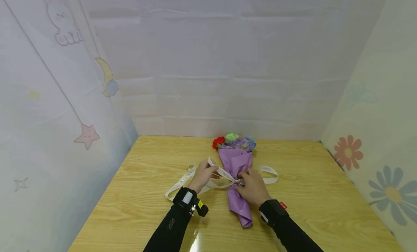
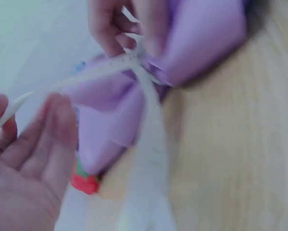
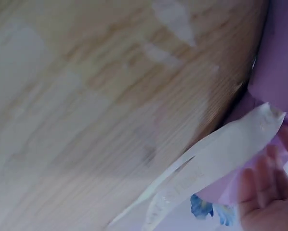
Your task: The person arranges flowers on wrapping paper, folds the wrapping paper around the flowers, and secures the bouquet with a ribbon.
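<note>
A bouquet in purple wrapping paper lies on the table, its red, green, purple and blue flowers at the far end. White printed ribbon is tied round its gathered waist, with loops spreading to both sides. My left hand, left of the bouquet, pinches one ribbon end between thumb and finger and draws it taut from the knot. At the waist, my right hand grips the ribbon by the knot, thumb and fingers close together. Part of that grip is hidden in the right wrist view.
The wooden table reaches back to a pale cloth backdrop. Ribbon loops lie on the wood left and right of the bouquet. Printed side walls stand along both table edges.
</note>
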### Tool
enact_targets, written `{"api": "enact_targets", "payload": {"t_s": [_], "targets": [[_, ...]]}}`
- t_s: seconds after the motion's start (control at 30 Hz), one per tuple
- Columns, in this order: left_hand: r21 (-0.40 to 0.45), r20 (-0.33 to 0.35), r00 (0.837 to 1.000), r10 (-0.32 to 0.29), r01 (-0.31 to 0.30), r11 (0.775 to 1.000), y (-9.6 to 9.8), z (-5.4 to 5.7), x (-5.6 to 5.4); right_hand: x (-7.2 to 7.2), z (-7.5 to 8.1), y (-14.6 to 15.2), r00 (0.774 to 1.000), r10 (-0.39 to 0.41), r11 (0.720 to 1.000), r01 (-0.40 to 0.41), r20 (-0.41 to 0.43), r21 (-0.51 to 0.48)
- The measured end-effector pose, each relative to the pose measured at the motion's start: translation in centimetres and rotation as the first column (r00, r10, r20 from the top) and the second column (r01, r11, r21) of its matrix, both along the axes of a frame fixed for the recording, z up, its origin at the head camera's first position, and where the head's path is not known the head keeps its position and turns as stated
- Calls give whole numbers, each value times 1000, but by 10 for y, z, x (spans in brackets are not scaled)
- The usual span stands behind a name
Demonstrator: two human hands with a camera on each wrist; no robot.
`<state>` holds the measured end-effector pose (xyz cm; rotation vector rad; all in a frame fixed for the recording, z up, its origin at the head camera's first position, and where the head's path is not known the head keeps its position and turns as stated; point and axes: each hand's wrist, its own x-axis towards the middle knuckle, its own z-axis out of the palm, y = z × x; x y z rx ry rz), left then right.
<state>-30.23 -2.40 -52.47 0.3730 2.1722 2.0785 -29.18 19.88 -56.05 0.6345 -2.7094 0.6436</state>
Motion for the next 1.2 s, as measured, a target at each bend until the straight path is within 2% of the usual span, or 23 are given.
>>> {"api": "enact_targets", "payload": {"t_s": [0.07,0.13,0.23,0.3,0.37,0.4,0.47,0.53,0.57,0.63,0.67,0.73,0.8,0.87,0.9,0.93,1.0,1.03,1.07,1.1,1.13,1.17,1.2], "targets": [[54,-20,998,-61,62,997,4,7,0,1,0,-1,999,34,999,-34,-9,-34],[33,-49,992,-112,114,993,12,10,-1,1,1,-3,997,72,993,-71,7,-91],[-168,-104,988,-116,97,981,26,1,-1,3,4,-2,995,64,982,-49,75,-184],[-338,-133,983,-129,77,938,34,-11,-1,3,6,0,992,43,970,-12,122,-245],[-502,-178,970,-164,54,863,40,-23,0,3,8,2,986,25,958,24,166,-287],[-554,-202,961,-186,44,831,43,-28,0,2,10,3,981,27,948,35,190,-316],[-605,-241,948,-209,22,796,48,-34,0,2,16,6,971,39,928,52,234,-369],[-630,-262,944,-202,-9,777,50,-35,0,2,25,9,956,57,890,82,288,-449],[-635,-264,945,-194,-19,772,51,-34,0,1,31,11,948,69,859,102,312,-502],[-642,-255,950,-182,-26,767,52,-31,0,1,44,17,933,85,776,159,350,-610],[-647,-249,952,-180,-26,762,52,-29,1,1,52,21,925,102,725,183,367,-664],[-660,-258,948,-185,-33,750,52,-26,3,1,68,31,919,147,602,210,365,-771],[-684,-286,938,-194,-58,727,52,-26,4,3,88,42,931,188,461,197,312,-865],[-713,-322,926,-197,-100,694,51,-30,4,6,111,57,946,248,312,124,207,-942],[-723,-338,920,-196,-121,680,50,-32,4,7,123,64,957,263,226,65,125,-972],[-733,-357,914,-194,-145,665,50,-35,3,8,135,72,964,264,119,1,32,-993],[-741,-380,906,-189,-175,648,48,-39,1,9,159,90,971,198,-62,-121,-131,-991],[-741,-383,905,-186,-181,646,48,-39,0,9,170,100,974,142,-148,-154,-175,-977],[-741,-383,905,-185,-181,647,47,-39,0,9,179,109,979,25,-168,-194,-201,-966],[-739,-382,905,-184,-180,649,47,-38,0,7,184,121,976,-100,-144,-207,-194,-968],[-737,-381,906,-183,-178,652,47,-38,0,4,187,134,966,-222,-116,-161,-132,-980],[-733,-372,910,-181,-168,660,47,-36,0,2,187,148,944,-325,-69,-78,-52,-995],[-730,-366,913,-179,-162,664,47,-35,0,-2,184,162,916,-400,-41,22,37,-999]]}}
